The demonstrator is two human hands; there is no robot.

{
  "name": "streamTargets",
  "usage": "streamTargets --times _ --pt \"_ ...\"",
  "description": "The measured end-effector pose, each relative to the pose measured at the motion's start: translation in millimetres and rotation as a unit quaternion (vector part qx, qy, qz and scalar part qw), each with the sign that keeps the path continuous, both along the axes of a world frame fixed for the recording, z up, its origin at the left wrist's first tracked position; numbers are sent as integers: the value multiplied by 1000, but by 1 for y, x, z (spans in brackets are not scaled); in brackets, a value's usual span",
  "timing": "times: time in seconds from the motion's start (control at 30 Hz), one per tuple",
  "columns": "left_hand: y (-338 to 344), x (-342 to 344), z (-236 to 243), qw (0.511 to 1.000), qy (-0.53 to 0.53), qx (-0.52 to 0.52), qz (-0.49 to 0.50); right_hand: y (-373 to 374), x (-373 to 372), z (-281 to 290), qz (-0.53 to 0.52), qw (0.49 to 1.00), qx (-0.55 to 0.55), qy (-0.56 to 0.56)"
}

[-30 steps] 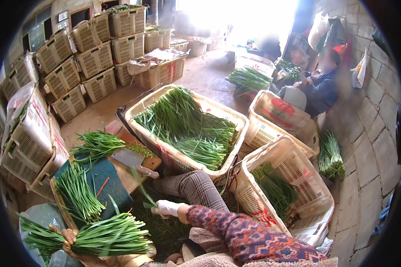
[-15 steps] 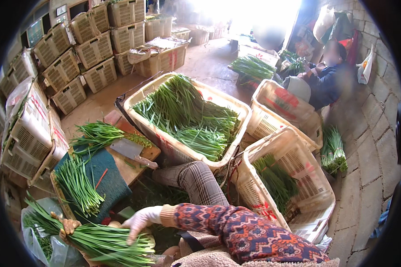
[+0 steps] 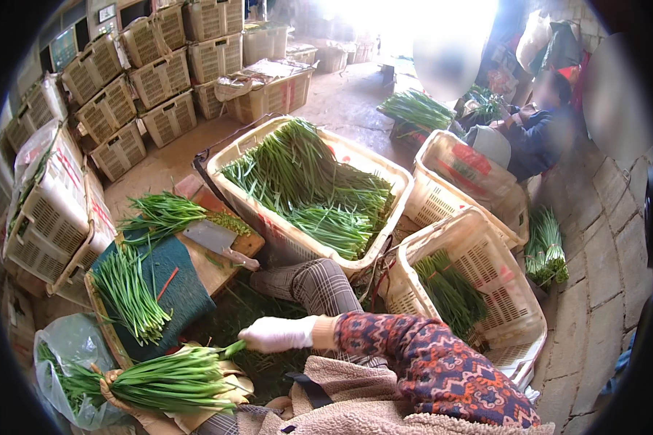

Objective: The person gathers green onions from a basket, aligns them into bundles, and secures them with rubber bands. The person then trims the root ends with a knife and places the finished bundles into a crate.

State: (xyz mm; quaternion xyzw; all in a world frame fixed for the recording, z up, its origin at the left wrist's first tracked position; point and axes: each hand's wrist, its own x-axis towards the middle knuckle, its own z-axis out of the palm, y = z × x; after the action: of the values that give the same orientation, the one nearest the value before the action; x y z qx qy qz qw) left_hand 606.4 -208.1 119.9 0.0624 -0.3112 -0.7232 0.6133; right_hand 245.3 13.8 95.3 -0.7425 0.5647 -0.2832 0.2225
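My left hand (image 3: 112, 388), in a tan glove, grips a bunch of long green leafy stalks (image 3: 167, 380) at the lower left, beside a clear plastic bag (image 3: 72, 333). My white-gloved right hand (image 3: 272, 335) is closed on a small green piece (image 3: 234, 348) at the bunch's right end. Behind them, a board with a dark green cloth (image 3: 185, 272) holds a loose pile of stalks (image 3: 130, 290) and a thin red strip (image 3: 167, 283). A cleaver (image 3: 207, 235) lies on the wood near more greens (image 3: 163, 214).
A crate of greens (image 3: 255, 216) stands ahead, two more crates (image 3: 504, 304) to the right. Stacked crates (image 3: 159, 80) line the left. A tied bundle (image 3: 545, 246) lies by the block wall (image 3: 595, 239). A co-worker (image 3: 530, 138) sits at the back right among greens.
My right hand went down over the bunch, then rose up and to the right with a small green piece. The left hand's bunch stays at the lower left. The view shifted slightly.
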Motion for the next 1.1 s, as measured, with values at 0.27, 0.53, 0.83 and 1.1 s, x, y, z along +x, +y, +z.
streamTargets --times 0.27,0.53,0.83,1.1 --pt "7 -7 -24 970 -121 199 68 -37 16 10 21 839 172 -515" --pt "81 -39 21 953 -217 211 14 -64 82 -3 90 709 73 -695" --pt "64 1 -20 955 -148 251 62 -91 115 -56 -215 732 78 -642" --pt "68 -32 -8 931 -197 295 91 -114 91 -134 -298 763 31 -573"
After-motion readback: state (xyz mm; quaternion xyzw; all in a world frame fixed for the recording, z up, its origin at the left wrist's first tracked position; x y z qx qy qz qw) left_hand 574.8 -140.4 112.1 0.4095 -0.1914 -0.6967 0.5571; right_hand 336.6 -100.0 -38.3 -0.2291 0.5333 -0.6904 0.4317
